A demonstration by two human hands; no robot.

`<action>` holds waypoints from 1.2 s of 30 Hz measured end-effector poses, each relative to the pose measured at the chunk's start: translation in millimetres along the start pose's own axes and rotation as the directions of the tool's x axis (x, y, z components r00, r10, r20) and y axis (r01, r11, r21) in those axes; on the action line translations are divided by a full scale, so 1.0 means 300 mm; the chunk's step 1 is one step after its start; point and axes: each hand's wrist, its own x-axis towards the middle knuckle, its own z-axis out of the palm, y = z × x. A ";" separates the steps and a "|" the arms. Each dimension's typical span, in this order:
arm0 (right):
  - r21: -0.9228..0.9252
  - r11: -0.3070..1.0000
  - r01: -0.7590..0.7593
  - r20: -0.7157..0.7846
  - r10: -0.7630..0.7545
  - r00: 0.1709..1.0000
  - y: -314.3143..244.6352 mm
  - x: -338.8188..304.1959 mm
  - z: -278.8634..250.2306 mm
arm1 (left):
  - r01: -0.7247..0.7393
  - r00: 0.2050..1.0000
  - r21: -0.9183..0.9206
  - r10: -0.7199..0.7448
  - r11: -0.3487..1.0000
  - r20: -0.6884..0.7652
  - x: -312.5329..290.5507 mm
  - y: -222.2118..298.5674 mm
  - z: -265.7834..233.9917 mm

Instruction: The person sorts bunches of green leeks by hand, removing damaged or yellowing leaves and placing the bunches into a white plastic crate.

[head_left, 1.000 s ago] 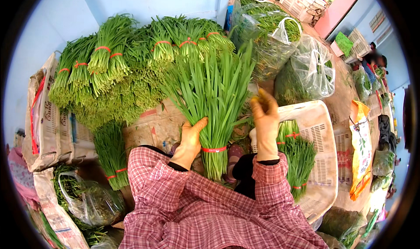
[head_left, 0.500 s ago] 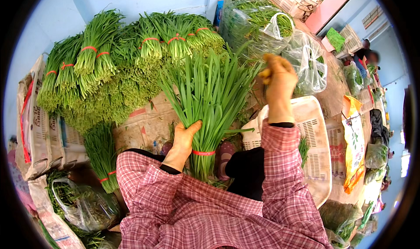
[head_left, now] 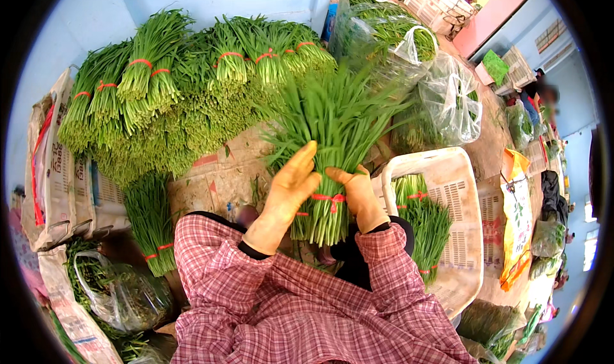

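Observation:
Both hands wear yellowish gloves. My left hand (head_left: 288,191) presses the left side of upright leafy greens resembling garlic chives, thumb and a finger spread against the stalks; its other fingers are hidden. My right hand (head_left: 360,198) grips the right side of the front bunch of garlic chives (head_left: 330,223), thumb across the stems. A red tie with a small bow circles this bunch below the hands, cut ends downward. Behind its left side, a second red band shows on more stalks. The leaf tops are blurred.
A pale plastic basket (head_left: 473,236) on the right holds several tied bunches. Banded greens (head_left: 160,127) are heaped along the wall at the far left. Clear bags of greens (head_left: 448,102) stand at the far right, beyond the basket. A bagged bundle (head_left: 137,297) lies at lower left.
My right hand has come down from its raised place onto the stalks. A bunch with a bowed tie now stands in front of the earlier one. My left hand has shifted slightly right.

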 end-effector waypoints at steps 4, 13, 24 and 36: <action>0.161 0.986 -0.045 0.120 0.026 0.992 -0.013 0.011 -0.051 | 0.114 0.934 -0.021 -0.114 0.993 -0.338 0.025 -0.060 -0.130; -0.100 0.985 0.139 0.035 -0.136 0.990 0.045 0.030 0.063 | 0.094 0.971 -0.190 -0.131 0.977 -0.197 0.067 -0.271 -0.197; 0.083 0.996 0.034 0.041 -0.038 0.998 0.036 0.040 0.010 | 0.273 0.846 -0.366 -0.403 0.890 -0.349 0.052 -0.096 -0.078; -0.574 0.787 0.228 0.291 -0.065 0.954 0.045 0.052 -0.033 | 0.037 0.682 -0.571 -0.438 0.820 -0.585 0.121 -0.080 -0.241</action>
